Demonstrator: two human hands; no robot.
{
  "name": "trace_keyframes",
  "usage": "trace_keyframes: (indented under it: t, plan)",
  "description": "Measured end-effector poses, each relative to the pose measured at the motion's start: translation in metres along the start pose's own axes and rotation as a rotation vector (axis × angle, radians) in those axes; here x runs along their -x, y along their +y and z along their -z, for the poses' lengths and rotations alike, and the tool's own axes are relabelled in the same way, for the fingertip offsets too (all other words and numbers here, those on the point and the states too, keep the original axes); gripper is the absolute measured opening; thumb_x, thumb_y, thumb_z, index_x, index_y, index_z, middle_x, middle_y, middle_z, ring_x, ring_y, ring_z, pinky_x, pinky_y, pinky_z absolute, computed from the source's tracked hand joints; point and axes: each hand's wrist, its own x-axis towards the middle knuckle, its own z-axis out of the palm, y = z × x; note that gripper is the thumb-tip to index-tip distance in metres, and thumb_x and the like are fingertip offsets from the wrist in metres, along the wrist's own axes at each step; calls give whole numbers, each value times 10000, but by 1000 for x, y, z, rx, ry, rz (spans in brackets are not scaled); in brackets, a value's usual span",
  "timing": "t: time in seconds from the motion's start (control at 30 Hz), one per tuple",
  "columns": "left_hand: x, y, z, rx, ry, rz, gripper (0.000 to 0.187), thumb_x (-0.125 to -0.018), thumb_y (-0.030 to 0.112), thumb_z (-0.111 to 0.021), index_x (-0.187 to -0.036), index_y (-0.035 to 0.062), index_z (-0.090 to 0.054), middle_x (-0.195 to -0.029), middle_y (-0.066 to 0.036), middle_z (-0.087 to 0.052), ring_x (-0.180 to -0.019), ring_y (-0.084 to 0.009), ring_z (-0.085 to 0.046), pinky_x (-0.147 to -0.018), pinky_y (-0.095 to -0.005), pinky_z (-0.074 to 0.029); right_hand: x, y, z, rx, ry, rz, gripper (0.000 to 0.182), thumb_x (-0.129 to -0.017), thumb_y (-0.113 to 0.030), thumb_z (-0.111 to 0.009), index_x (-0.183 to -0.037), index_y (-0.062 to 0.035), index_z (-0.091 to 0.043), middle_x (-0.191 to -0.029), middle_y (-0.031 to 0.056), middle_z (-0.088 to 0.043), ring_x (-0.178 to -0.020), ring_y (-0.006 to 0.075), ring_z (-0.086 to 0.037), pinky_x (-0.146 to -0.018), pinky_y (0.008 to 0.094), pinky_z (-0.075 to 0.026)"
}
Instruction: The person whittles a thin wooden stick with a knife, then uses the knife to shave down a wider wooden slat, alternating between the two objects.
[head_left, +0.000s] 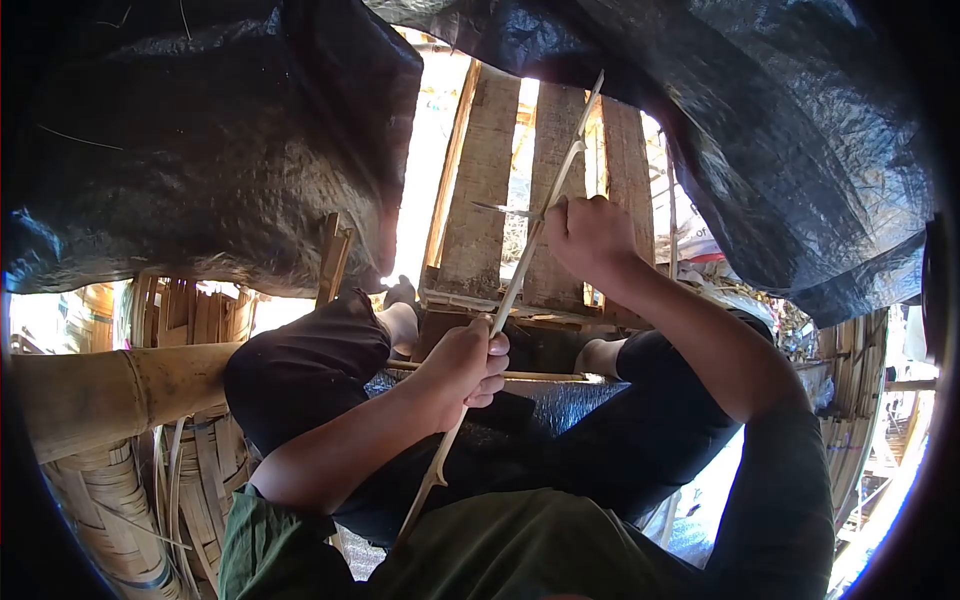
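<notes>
The left grip [462, 372] is clamped on a pale, narrow strip [522, 265], its fingers curled round and the thumb laid along the upper side. Taking twelve o'clock as the top of the head view, the strip leaves this grip in two directions. Its longer part runs up toward one o'clock, tapering to a thin tip, and its shorter part runs down toward seven o'clock, ending close to the green shirt [530, 540]. A raised nub stands on each part.

The right grip [593, 238] lies between one and two o'clock from the left one, the two well apart. It is closed in a fist on a knife [505, 210], whose handle is hidden within the fingers. The blade points to nine o'clock and crosses the strip just beside the knuckles, so the strip passes immediately at nine o'clock of this grip. Whether the edge bites into the strip cannot be told.

Beyond the hands, wooden planks [480, 170] stretch away toward twelve o'clock. A thin stick [540, 377] lies crosswise below the strip, at about three o'clock from the left grip. A thick bamboo pole [130, 390] reaches in from nine o'clock, ending at the knee in dark trousers [300, 355]. Dark sheeting [200, 150] hangs at ten o'clock.
</notes>
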Motion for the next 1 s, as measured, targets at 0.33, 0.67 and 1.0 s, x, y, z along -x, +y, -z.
trace_keyframes:
  t: [0.33, 0.67, 1.0]
  plan:
    - [8, 10, 5, 35, -24, 29, 389, -1002, 336, -216, -666, 181, -335, -501, 68, -209, -381, -72, -182, -353, -237, -182, -5, -13, 12, -35, -130, 116, 383, -854, -211, -463, -524, -41, -555, -465, 156, -538, -458, 319, -604, -448, 457, -509]
    - [10, 16, 8, 39, -47, 57, 383, -997, 308, -211, -659, 181, -336, -488, 66, -214, -384, -65, -188, -355, -236, -182, 4, -22, 18, 10, -261, 56, 401, -886, -253, -437, -606, -22, -609, -545, 199, -573, -523, 325, -627, -496, 441, -532]
    - [9, 16, 11, 28, -63, 49, 325, -950, 256, -249, -642, 186, -322, -492, 72, -214, -380, -63, -194, -355, -235, -180, 14, -44, 44, 10, -504, 162, 396, -903, -232, -405, -609, -30, -576, -572, 196, -594, -537, 303, -633, -502, 459, -528]
